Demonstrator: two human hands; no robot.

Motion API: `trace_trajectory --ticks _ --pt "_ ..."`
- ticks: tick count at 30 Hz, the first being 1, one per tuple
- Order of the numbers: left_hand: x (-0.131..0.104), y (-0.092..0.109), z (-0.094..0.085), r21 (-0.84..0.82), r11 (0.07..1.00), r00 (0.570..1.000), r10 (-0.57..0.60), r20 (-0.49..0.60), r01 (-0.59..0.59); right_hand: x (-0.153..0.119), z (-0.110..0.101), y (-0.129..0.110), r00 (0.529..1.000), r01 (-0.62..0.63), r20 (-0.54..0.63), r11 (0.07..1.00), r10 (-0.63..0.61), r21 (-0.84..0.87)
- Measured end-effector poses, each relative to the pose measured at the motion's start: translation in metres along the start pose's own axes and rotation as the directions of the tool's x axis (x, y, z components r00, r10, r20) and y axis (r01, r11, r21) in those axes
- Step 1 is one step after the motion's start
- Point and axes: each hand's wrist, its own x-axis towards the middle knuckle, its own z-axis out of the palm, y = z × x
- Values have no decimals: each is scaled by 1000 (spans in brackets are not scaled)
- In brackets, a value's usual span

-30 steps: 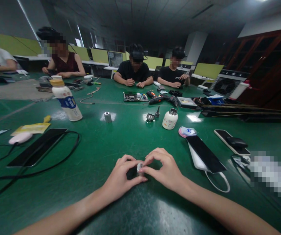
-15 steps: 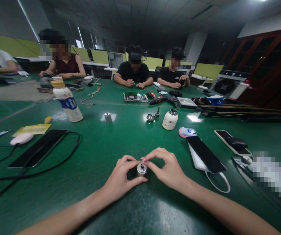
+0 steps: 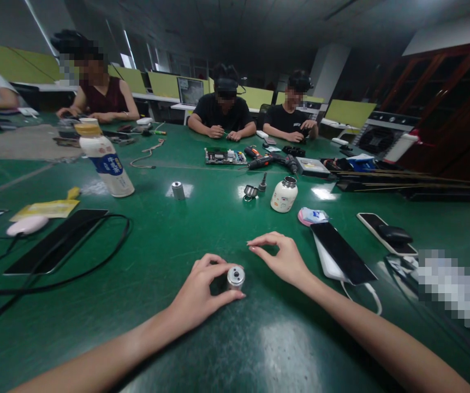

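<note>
My left hand (image 3: 202, 292) grips a small silver metal cylinder (image 3: 235, 279) between thumb and forefinger. The cylinder stands upright on the green tabletop, and its round top face shows a dark centre and small holes. Up and to the right of it, clear of the metal, my right hand (image 3: 280, 258) hovers with thumb and forefinger brought together at the tips. Whatever may be in that pinch is too small to make out. A second, similar silver cylinder (image 3: 178, 190) stands alone farther back, left of centre.
A cream flask (image 3: 284, 195) stands near its metal lid (image 3: 250, 191). Phones (image 3: 343, 252) lie right; a black tablet (image 3: 57, 240) and cable lie left beside a tilted-looking bottle (image 3: 109, 166). Across the table are a circuit board (image 3: 224, 156), power drills (image 3: 265, 159) and several people.
My right hand has lifted off the cylinder's top and moved up and right, fingertips still pinched. My left hand keeps its hold. The view has shifted slightly.
</note>
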Motion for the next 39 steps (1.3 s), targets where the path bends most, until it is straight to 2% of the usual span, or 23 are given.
trace_trajectory --ticks 3,7,14,19,23,30,35,38,39 --pt "0 0 0 -3 1000 1000 10 -8 -10 -6 -4 -28 998 56 -2 988 -57 147" --pt "0 -1 2 -18 999 999 29 -31 -29 -17 2 -44 985 131 91 982 -145 139" --pt "0 -3 3 -27 999 998 40 -39 -41 -22 12 -36 967 235 81 970 -241 68" --pt "0 -3 3 -13 999 999 35 -30 -35 -20 8 -37 967 236 89 971 -237 24" --pt "0 -3 3 -7 999 999 37 -29 -37 -18 1 -44 973 230 24 973 -230 -7" --pt "0 -4 3 -23 999 998 45 -32 -46 -21 7 -43 960 252 116 967 -256 44" --pt "0 -3 2 -8 999 999 32 -24 -32 -15 6 -38 974 225 -21 970 -224 87" --pt "-1 -2 1 8 1000 1000 20 -18 -20 -5 3 -20 983 159 -101 986 -154 40" --pt "-1 -2 1 12 1000 1000 19 -18 -19 -2 2 -11 990 120 -79 993 -120 1"
